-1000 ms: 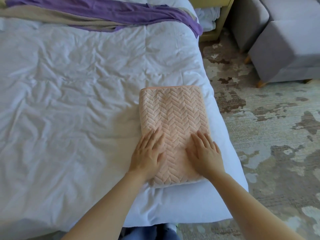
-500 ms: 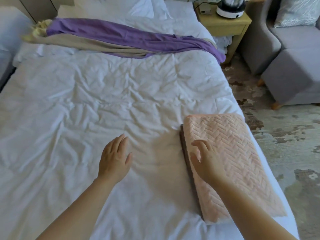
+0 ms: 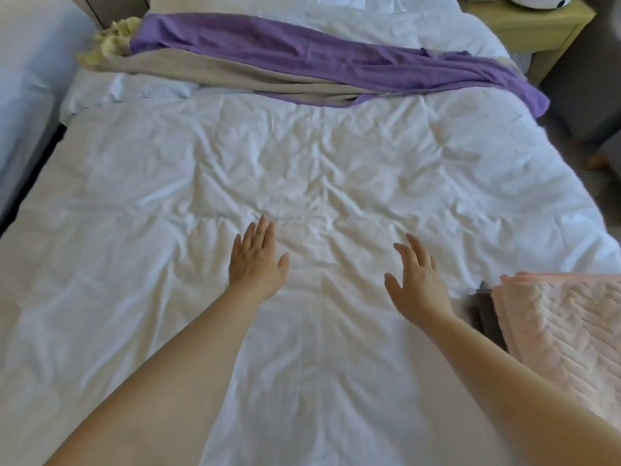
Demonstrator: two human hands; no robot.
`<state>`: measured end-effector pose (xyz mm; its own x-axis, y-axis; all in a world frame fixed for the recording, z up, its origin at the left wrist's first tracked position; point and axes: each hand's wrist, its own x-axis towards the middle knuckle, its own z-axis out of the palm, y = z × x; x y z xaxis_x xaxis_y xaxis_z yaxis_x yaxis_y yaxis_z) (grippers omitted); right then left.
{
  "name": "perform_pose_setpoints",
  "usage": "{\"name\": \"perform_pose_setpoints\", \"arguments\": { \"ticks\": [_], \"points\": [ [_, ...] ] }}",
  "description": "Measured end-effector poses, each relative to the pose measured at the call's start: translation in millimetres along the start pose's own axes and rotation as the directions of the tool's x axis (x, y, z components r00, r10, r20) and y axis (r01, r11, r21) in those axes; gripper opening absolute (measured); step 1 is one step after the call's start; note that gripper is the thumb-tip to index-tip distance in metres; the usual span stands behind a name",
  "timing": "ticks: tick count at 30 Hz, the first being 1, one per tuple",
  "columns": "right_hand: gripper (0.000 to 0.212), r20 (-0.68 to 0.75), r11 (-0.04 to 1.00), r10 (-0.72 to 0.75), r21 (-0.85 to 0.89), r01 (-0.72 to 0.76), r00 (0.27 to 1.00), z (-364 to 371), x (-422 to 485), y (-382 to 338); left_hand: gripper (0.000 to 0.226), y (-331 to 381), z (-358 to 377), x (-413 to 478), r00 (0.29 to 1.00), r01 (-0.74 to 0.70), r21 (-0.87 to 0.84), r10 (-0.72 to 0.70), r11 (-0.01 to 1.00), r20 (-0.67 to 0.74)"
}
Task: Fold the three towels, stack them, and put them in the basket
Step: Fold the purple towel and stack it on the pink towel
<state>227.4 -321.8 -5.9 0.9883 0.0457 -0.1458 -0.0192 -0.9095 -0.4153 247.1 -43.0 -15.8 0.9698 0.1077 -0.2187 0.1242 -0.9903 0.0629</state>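
Towel of pink herringbone fabric [image 3: 564,331], folded, lies by our right forearm. Our left hand [image 3: 257,264] and right hand [image 3: 416,284] hover straight-fingered and empty over the wrinkled white duvet [image 3: 134,196]

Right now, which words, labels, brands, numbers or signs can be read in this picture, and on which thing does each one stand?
None: no readable text shows in this view.
Folded pink towel: only a woven zigzag pattern, no tag visible.
White appliance on the nightstand: it has dark marks, but it is cut off by the frame edge and they cannot be read as letters.
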Motion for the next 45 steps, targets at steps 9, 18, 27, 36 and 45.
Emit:
{"name": "perform_pose_setpoints", "arguments": {
  "ticks": [9,18,27,36,45],
  "points": [
    [0.071,0.024,0.993,-0.089,-0.071,0.091,0.996,56.9,166.5,-17.1,0.091,-12.0,33.3,166.2,0.984,0.124,-0.048,-0.129,0.991,-0.121],
    [0.067,-0.166,0.951,-0.260,-0.212,0.223,0.951,85.0,370.0,-48.1,0.086,-47.3,60.6,328.6,0.943,0.100,0.103,-0.062,0.990,-0.327],
    [0.047,-0.395,0.996,-0.061,-0.082,0.031,0.917,80.1,503.8,-81.6,0.079,-52.6,69.2,338.5,0.933,0.020,0.045,-0.002,0.999,-0.360],
    [0.021,-0.265,0.998,-0.040,0.027,0.049,0.963,63.6,496.9,-68.3,0.079,-52.9,69.2,338.9,0.929,0.030,0.050,-0.009,0.998,-0.369],
    [0.022,-0.154,0.983,-0.158,-0.118,0.140,0.975,91.7,399.8,-61.0,0.076,-41.4,73.1,307.1,0.919,0.113,-0.031,-0.116,0.993,-0.376]
  ]
}}
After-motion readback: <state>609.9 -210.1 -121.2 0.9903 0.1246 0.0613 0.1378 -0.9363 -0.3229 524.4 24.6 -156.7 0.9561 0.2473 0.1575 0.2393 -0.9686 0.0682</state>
